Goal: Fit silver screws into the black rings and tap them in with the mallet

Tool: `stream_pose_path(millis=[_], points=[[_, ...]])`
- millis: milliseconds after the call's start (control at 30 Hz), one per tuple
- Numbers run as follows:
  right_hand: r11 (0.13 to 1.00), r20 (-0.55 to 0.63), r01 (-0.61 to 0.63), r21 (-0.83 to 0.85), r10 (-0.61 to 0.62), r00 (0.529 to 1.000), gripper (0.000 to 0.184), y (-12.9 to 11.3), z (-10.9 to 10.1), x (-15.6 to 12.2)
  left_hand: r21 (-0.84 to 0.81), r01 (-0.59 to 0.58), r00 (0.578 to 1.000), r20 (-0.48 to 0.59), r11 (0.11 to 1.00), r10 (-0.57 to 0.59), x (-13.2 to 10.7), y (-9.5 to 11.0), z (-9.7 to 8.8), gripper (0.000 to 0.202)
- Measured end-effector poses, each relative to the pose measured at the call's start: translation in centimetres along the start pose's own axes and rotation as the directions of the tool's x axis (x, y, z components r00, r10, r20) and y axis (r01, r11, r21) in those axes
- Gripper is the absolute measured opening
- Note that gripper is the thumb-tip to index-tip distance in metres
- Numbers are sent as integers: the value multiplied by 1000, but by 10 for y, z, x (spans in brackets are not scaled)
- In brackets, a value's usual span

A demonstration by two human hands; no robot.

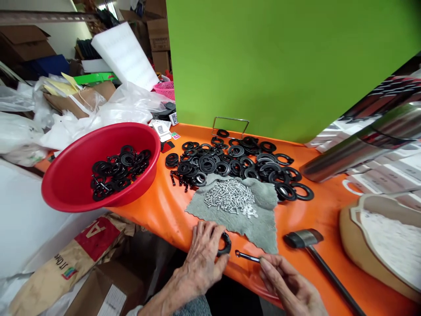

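Note:
My left hand (204, 251) rests at the table's near edge, its thumb and fingers closed around a black ring (228, 244) that is partly hidden by the fingers. To its right, my right hand (291, 285) pinches a short black rod (248, 256) with a small eye at its end, which points at the ring but stays apart from it. Beyond both hands a grey-green cloth (263, 219) bears a heap of small silver pins (228, 197) and a few white bits (250, 211). Behind the cloth lies a pile of black rings (210, 162), with several black rods (179, 179) at its left.
A red basin (62, 184) holding black parts stands left on the orange table (158, 208). A mallet (320, 259) lies right, beside a tan tub (350, 224) of white material. A metal cylinder (362, 145) and green panel (263, 66) stand behind.

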State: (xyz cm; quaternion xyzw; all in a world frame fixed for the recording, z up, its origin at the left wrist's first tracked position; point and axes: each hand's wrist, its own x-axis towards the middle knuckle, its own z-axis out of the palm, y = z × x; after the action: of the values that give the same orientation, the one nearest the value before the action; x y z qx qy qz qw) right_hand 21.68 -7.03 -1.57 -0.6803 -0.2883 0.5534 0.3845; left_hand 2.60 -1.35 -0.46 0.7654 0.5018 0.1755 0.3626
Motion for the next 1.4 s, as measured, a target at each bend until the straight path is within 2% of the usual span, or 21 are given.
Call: stream_pose_path(millis=[267, 433, 533, 633, 700, 767, 833, 967, 1167, 1333, 1400], points=[[997, -24, 81, 1, -80, 996, 39, -13, 19, 8, -8, -84, 997, -3, 996, 84, -2, -7, 2, 49], [986, 29, 157, -50, -155, 987, 42, -26, 33, 15, -141, -77, 995, -70, 987, 68, -5, -2, -8, 50], [977, -8, 212, -30, -212, 977, 40, -32, 38, 18, -148, -89, 995, -48, 985, 83, -4, -4, -13, 55], [968, -30, 249, -36, -250, 968, 43, -31, 37, 22, -74, -43, 999, -8, 996, 43, -4, -7, -9, 53], [968, -17, 243, -59, -245, 969, 43, -29, 35, 22, -57, 16, 999, -33, 998, -17, -4, -7, -5, 45], [968, 4, 242, -73, -242, 970, 41, -27, 37, 21, -99, 36, 996, -82, 994, -44, -4, -6, -4, 42], [960, 34, 266, -86, -264, 964, 40, -26, 40, 20, -191, 7, 995, -100, 982, -27, -3, -3, -5, 39], [938, 131, 321, -130, -304, 943, 41, -28, 45, 24, -318, -32, 999, -35, 948, 22, 5, -4, -16, 18], [837, 303, 452, -308, -364, 880, 27, -34, 37, 34, -228, -42, 998, 43, 973, 53, 9, -9, -20, 10], [805, 329, 495, -328, -394, 858, 24, -35, 35, 35, -190, -34, 998, 39, 981, 42, 9, -9, -19, 12], [748, 362, 551, -370, -431, 827, 24, -33, 34, 37, -195, -43, 997, 53, 980, 54, 10, -10, -19, 14]])
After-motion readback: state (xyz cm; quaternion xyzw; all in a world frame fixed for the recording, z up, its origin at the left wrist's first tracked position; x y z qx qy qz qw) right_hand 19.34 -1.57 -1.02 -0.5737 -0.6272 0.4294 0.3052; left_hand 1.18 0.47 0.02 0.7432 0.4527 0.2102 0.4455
